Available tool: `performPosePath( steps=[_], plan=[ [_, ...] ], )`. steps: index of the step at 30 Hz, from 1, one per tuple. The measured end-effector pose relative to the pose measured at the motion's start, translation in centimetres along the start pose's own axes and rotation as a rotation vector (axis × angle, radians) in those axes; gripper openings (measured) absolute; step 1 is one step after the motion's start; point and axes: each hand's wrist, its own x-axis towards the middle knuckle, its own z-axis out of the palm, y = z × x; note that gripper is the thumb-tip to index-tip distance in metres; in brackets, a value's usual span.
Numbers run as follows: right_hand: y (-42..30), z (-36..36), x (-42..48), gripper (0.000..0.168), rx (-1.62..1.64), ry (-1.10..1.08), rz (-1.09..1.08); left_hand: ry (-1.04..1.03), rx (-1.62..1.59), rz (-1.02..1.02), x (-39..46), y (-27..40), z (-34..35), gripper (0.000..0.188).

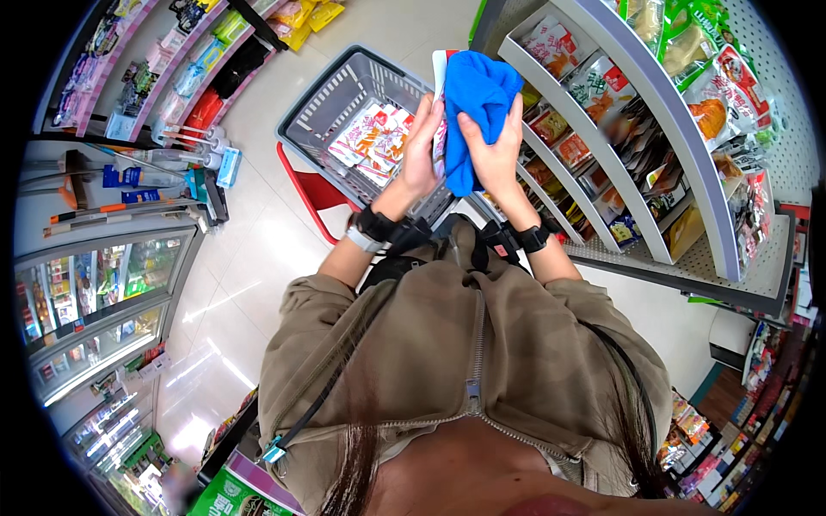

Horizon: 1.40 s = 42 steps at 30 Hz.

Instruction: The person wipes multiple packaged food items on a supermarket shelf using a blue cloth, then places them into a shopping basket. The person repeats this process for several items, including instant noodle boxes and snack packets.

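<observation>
Both my hands are raised in front of me, over the near right side of a grey plastic shopping basket. My left hand (423, 148) holds a white and red snack packet (440, 84) by its edge, seen nearly side-on. A bunched blue cloth (481, 97) lies against the packet's face, and my right hand (493, 142) grips it with the thumb on top. Inside the basket (303, 122) lie several white and orange snack packets (371, 138). A black band circles each wrist.
A red stool (316, 193) stands partly under the basket. At right, a tiered metal shelf (684, 109) holds many packaged snacks. Brooms and mops (129, 209) hang at left, above a glass-door fridge (103, 277). Further racks of small goods (168, 58) stand at the upper left.
</observation>
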Motion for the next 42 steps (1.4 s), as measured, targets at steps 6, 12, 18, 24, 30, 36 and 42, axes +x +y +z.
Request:
performPosePath(
  steps=[6, 12, 18, 24, 30, 36, 42],
  plan=[
    [-2.0, 0.1, -2.0, 0.044, -0.114, -0.149, -0.273, 0.025, -0.232, -0.074, 0.8, 1.4, -0.6, 0.059],
    [-2.1, -2.5, -3.7, 0.064, -0.259, -0.360, -0.548, -0.213, -0.324, -0.134, -0.3, 3.8, -0.7, 0.065],
    [-0.7, -3.5, -1.2, 0.058, -0.303, -0.116, -0.352, -0.312, -0.548, -0.127, -1.2, 3.3, 0.2, 0.056],
    [-1.7, -3.1, -2.7, 0.058, -0.355, -0.158, -0.414, -0.204, -0.458, -0.118, -0.2, 2.3, -0.2, 0.057],
    [-2.0, -3.4, -4.2, 0.056, -0.387, -0.274, -0.674, -0.184, -0.405, -0.205, -0.2, 2.0, -0.8, 0.064],
    [-2.6, -2.8, -0.4, 0.060, -0.370, -0.101, -0.505, -0.088, 0.021, -0.080, -2.8, 1.6, 1.7, 0.077],
    [-0.1, -2.7, 2.5, 0.030, -0.218, 0.083, -0.241, -0.167, 0.346, -0.098, -3.7, 0.7, 0.5, 0.068]
  ],
)
